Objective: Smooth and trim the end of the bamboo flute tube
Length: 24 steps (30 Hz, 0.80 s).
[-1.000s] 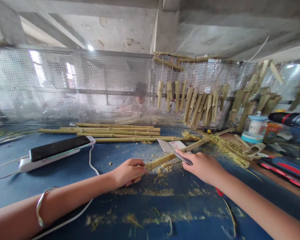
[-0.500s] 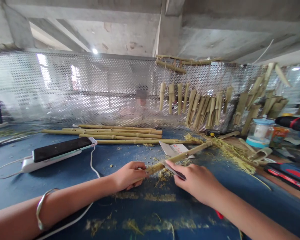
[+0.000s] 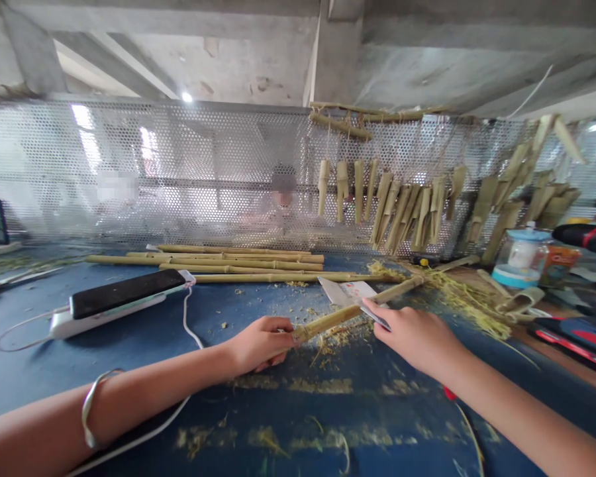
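My left hand (image 3: pixel 267 343) is closed around the near end of a bamboo stick (image 3: pixel 334 319), which slants away to the right across the blue table. In my right hand (image 3: pixel 411 334) is a flat blade (image 3: pixel 376 316), perhaps a knife, with its handle hidden by the fingers. The blade touches the stick's upper side around the middle of its length. Behind the stick lies a white printed paper (image 3: pixel 342 291), partly covered by it. Pale shavings (image 3: pixel 334 344) are scattered on the table beneath.
Several bamboo sticks (image 3: pixel 238 260) lie along the back. A phone (image 3: pixel 129 293) rests on a white power strip at left, its cable (image 3: pixel 186 318) running under my left arm. At right are a lidded jar (image 3: pixel 519 262), fibre strips (image 3: pixel 471 310) and a drill (image 3: pixel 583 235). Bamboo pieces hang on the mesh (image 3: pixel 203 165).
My right hand and the blade have slid along the bamboo stick, away from my left hand toward the far right end. My left hand keeps its grip at the near end.
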{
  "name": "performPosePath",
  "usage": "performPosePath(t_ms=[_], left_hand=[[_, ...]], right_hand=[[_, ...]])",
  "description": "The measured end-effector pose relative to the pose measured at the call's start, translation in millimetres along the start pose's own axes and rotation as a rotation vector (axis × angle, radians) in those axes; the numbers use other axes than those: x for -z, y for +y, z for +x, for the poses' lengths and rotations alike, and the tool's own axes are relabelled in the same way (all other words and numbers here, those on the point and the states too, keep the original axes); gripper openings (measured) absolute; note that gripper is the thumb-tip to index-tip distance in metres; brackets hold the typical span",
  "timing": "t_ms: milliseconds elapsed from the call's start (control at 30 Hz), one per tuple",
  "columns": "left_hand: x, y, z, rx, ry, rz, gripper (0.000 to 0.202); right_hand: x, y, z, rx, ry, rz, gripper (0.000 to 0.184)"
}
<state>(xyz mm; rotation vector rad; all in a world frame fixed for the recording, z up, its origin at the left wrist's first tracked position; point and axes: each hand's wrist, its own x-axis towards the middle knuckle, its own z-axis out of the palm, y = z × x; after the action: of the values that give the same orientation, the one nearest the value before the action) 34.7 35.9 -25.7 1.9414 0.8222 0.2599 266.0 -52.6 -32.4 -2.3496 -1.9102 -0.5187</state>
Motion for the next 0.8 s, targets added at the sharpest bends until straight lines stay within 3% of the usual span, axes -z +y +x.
performPosePath(t_ms=[67,200,367,433,567,733,800], left_hand=[[0.0,0,0,0.003,0.000,0.010,0.022],[-0.2,-2,1,0.001,0.013,0.009,0.022],[-0.1,-2,2,0.006,0.012,0.010,0.023],[0.1,-2,2,0.006,0.010,0.011,0.023],[-0.3,-4,2,0.014,0.017,0.014,0.022],[-0.8,-4,2,0.001,0.016,0.001,0.023],[-0.8,-4,2,0.011,0.015,0.012,0.023]], right_hand=[[0,-2,-1,0.023,0.002,0.035,0.049],[2,-17,-7,0.241,0.050,0.180,0.049],[0,-4,0,0.014,0.050,-0.022,0.048],[-1,-3,-1,0.040,0.062,-0.015,0.049],[-1,-16,-8,0.237,0.132,0.097,0.049],[-2,-12,-5,0.052,0.107,-0.016,0.047],[-1,-15,-7,0.089,0.119,0.015,0.048]])
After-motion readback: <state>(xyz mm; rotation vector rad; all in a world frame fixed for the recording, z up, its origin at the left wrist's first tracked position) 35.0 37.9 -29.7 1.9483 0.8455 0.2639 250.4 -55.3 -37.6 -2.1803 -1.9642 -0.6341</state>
